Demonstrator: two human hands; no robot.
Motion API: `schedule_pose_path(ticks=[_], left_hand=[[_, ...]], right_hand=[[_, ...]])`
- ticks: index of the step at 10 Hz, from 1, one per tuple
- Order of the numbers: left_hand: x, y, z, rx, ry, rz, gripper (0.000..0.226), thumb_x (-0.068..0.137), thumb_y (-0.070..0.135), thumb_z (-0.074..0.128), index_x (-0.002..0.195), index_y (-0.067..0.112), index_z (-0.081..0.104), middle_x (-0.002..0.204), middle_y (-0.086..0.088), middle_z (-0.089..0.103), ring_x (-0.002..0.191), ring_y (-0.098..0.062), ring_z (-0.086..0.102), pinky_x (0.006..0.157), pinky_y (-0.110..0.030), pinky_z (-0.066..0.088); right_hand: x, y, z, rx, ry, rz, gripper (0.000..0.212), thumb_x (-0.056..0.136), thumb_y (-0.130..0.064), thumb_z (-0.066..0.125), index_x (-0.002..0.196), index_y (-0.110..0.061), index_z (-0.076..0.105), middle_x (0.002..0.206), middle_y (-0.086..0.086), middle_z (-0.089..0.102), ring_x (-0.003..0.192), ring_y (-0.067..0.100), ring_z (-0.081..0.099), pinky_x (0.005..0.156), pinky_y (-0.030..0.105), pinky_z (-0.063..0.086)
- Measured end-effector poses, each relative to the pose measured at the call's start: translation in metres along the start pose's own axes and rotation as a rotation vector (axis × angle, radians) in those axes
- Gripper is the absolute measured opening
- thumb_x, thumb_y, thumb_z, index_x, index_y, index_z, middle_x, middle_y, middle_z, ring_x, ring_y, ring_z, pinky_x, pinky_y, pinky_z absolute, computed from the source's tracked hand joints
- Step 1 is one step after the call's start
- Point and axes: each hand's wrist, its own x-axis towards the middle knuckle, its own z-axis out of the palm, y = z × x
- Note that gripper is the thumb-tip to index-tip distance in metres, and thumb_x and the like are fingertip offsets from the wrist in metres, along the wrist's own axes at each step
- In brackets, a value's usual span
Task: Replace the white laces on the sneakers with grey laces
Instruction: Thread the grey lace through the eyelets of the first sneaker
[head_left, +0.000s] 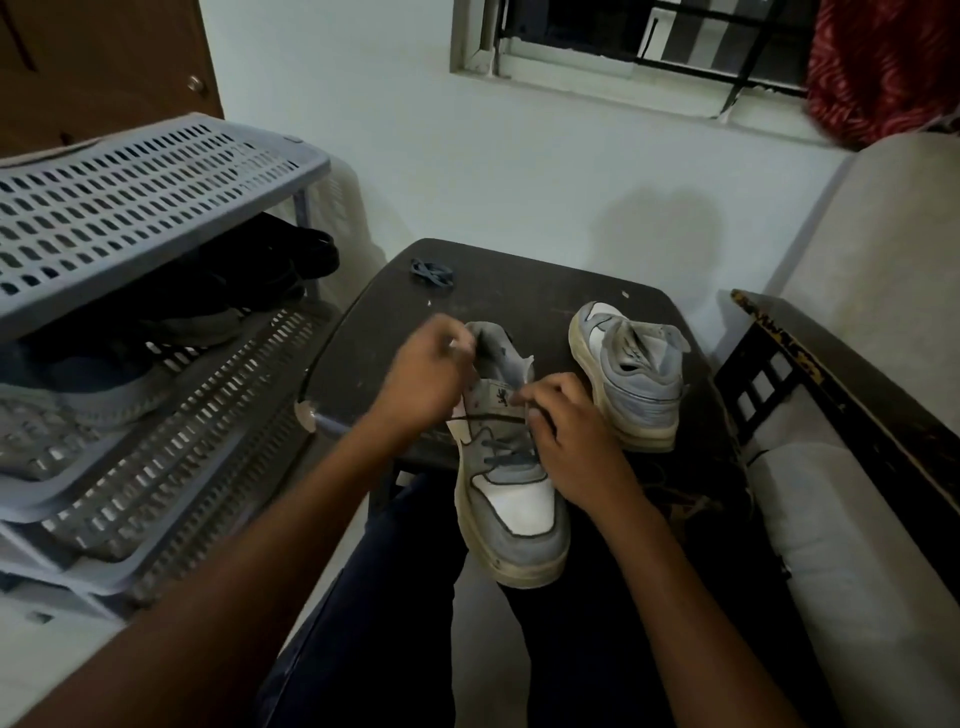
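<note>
A grey and white sneaker (511, 514) rests toe-down between my knees, its heel leaning on the dark stool (519, 291). A grey lace (506, 449) crosses its lower eyelets, with one strand stretched straight across near the tongue. My left hand (423, 382) pinches one lace end at the left eyelets by the tongue. My right hand (574, 441) grips the other lace end at the right eyelets. A second grey and white sneaker (631, 374) stands on the stool to the right, showing no lace. A bundled grey lace (432, 274) lies at the stool's far left.
A grey plastic shoe rack (130, 208) with several shoes stands at the left. A pale sofa (857, 467) with a dark wooden arm (810, 374) is at the right. Behind are a wall and a barred window (649, 47).
</note>
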Motion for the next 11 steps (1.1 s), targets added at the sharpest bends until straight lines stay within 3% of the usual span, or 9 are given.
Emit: schedule_pose_path(ticks=[1,2,3,4,5,6,8,10,11], left_hand=[[0.002,-0.008,0.014,0.809,-0.176,0.304,0.015,0.099,0.03,0.05,0.109,0.021,0.057,0.092,0.001,0.061,0.08,-0.018,0.063,0.066,-0.033,0.051],[0.01,0.0,0.018,1.264,-0.282,0.324,0.029,0.097,0.042,0.05,0.106,0.018,0.065,0.099,-0.001,0.061,0.079,-0.016,0.057,0.065,-0.029,0.043],[0.012,0.004,0.02,1.304,-0.365,0.329,0.03,0.097,0.039,0.052,0.09,0.014,0.066,0.09,-0.003,0.061,0.072,-0.016,0.056,0.063,-0.028,0.044],[0.011,0.012,0.003,0.245,-0.305,0.04,0.027,0.098,0.023,0.051,0.076,0.015,0.065,0.067,-0.003,0.06,0.057,-0.019,0.051,0.053,-0.027,0.042],[0.015,0.019,-0.02,-0.91,-0.047,-0.261,0.03,0.1,0.019,0.044,0.072,0.019,0.055,0.056,0.004,0.054,0.044,-0.008,0.044,0.043,-0.019,0.034],[0.012,0.012,-0.018,-0.981,0.039,-0.25,0.023,0.102,0.024,0.044,0.084,0.016,0.057,0.073,0.0,0.07,0.044,-0.004,0.051,0.042,-0.014,0.038],[0.012,-0.018,0.036,0.761,-0.137,0.402,0.028,0.099,0.026,0.052,0.076,0.01,0.06,0.067,0.0,0.058,0.053,-0.007,0.05,0.059,-0.029,0.047],[0.022,-0.01,0.025,0.955,-0.438,0.357,0.039,0.097,0.03,0.055,0.071,0.004,0.067,0.063,-0.009,0.06,0.054,-0.014,0.049,0.058,-0.027,0.041],[0.015,-0.004,0.026,0.815,-0.457,0.239,0.039,0.096,0.026,0.056,0.071,-0.003,0.065,0.064,-0.015,0.06,0.053,-0.018,0.048,0.053,-0.027,0.039]], right_hand=[[-0.012,-0.003,0.013,0.013,0.023,0.07,0.037,0.089,-0.029,0.048,0.125,-0.022,0.054,0.126,-0.004,0.042,0.112,0.015,0.049,0.091,0.037,0.048],[-0.027,-0.008,0.029,0.07,0.079,0.125,0.064,0.078,-0.049,0.048,0.138,-0.028,0.043,0.143,-0.005,0.034,0.131,0.017,0.039,0.104,0.041,0.042],[-0.027,-0.009,0.032,0.105,0.117,0.141,0.068,0.077,-0.05,0.049,0.14,-0.029,0.04,0.145,-0.005,0.034,0.134,0.017,0.037,0.106,0.044,0.04],[-0.027,-0.005,0.032,0.086,0.175,0.113,0.065,0.078,-0.047,0.053,0.139,-0.032,0.04,0.14,-0.005,0.042,0.13,0.015,0.042,0.103,0.048,0.04],[-0.027,-0.006,0.032,0.078,0.186,0.113,0.063,0.078,-0.047,0.054,0.139,-0.038,0.038,0.139,-0.007,0.044,0.129,0.013,0.043,0.103,0.052,0.038],[-0.028,-0.007,0.037,0.106,0.192,0.128,0.063,0.077,-0.046,0.054,0.138,-0.039,0.037,0.139,-0.008,0.043,0.129,0.014,0.043,0.104,0.056,0.035],[-0.031,-0.004,0.04,0.143,0.196,0.157,0.071,0.076,-0.046,0.054,0.142,-0.033,0.033,0.145,-0.006,0.039,0.132,0.015,0.04,0.104,0.058,0.035],[-0.028,-0.007,0.041,0.139,0.196,0.146,0.072,0.076,-0.046,0.053,0.143,-0.038,0.029,0.145,-0.005,0.037,0.133,0.017,0.039,0.104,0.057,0.034],[-0.028,-0.005,0.042,0.161,0.212,0.13,0.071,0.075,-0.044,0.053,0.142,-0.04,0.029,0.142,-0.003,0.039,0.132,0.018,0.042,0.102,0.056,0.037]])
